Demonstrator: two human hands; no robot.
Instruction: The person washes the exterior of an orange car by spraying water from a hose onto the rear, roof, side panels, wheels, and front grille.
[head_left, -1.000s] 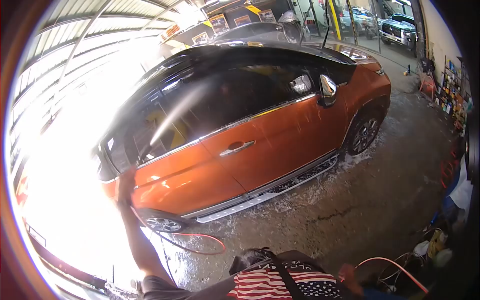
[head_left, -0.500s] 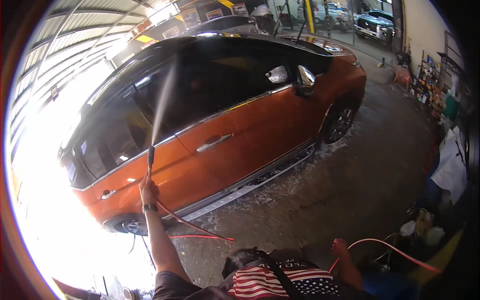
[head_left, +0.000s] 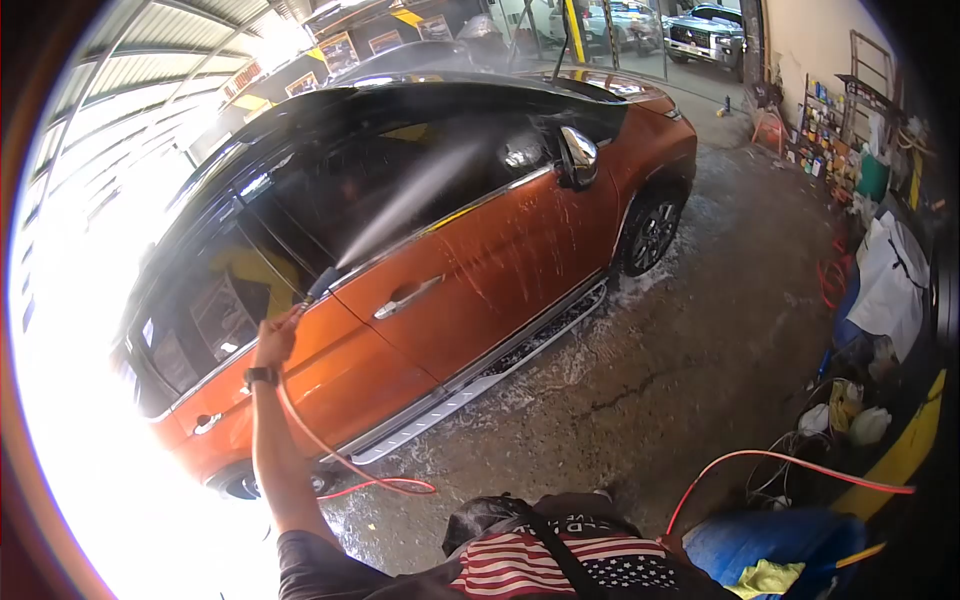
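Note:
Closed round the base of a spray nozzle (head_left: 322,284), my left hand (head_left: 275,343) wears a dark watch (head_left: 261,376). Water fans from the nozzle across the dark front side window (head_left: 430,180) of an orange car (head_left: 500,250). Wet streaks run down the front door below the mirror (head_left: 579,157). A red hose (head_left: 310,430) hangs from the nozzle and loops on the floor. My right hand is hidden at the lower edge, near where another stretch of red hose (head_left: 740,456) passes my body.
A blue barrel (head_left: 800,540) with a yellow cloth (head_left: 768,578) stands at the bottom right. Bags and bottles (head_left: 850,412) lie along the right side, below a shelf of bottles (head_left: 822,125). A white vehicle (head_left: 705,38) is parked behind. The concrete floor (head_left: 640,390) is wet.
The nozzle and its spray have swung toward the front of the car. The view has shifted, showing more of the blue barrel. My right hand has dropped out of sight.

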